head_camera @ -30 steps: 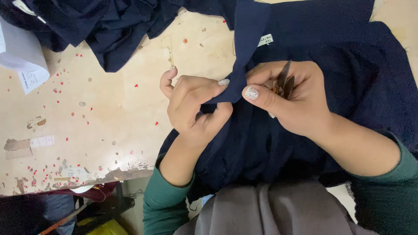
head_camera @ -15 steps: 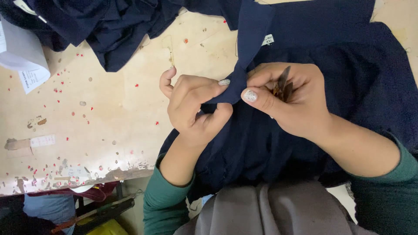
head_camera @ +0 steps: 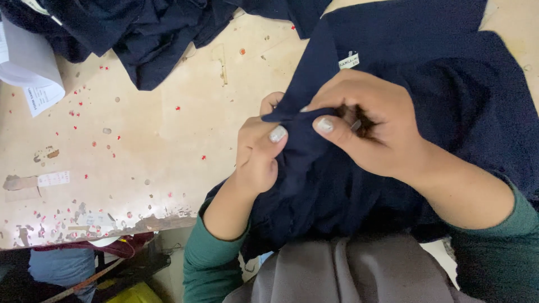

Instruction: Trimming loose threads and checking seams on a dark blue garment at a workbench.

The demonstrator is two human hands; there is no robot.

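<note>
Left hand: the left hand (head_camera: 259,147) is pinching a fold of the navy garment (head_camera: 426,84) between thumb and fingers (head_camera: 277,134); the fingers are pressed together on the cloth, with the painted thumbnail turned up.
Right hand: the right hand (head_camera: 368,132) is closing around the same fold just beside the left one, thumb pressing down on the fabric. A small dark tool (head_camera: 355,119) is sitting inside this hand; most of it is hidden, so I cannot tell what kind it is.
Garment: it is lying on the desk (head_camera: 140,146) in front of the person and hanging over the near edge to the lap. A narrow band of it is running up from the hands, with a small white label (head_camera: 348,61) near it.
What changed: compared with a moment ago, the two thumbs are now closer, almost meeting on the fold, and the tool is showing less from the right hand. To my judgement, the work is staying on one small spot of the cloth, with a tighter hold.
Around: a pile of dark navy clothes (head_camera: 140,28) is at the far side, a white paper (head_camera: 31,73) at the left, and many small red specks (head_camera: 178,108) are spread on the desk.
</note>
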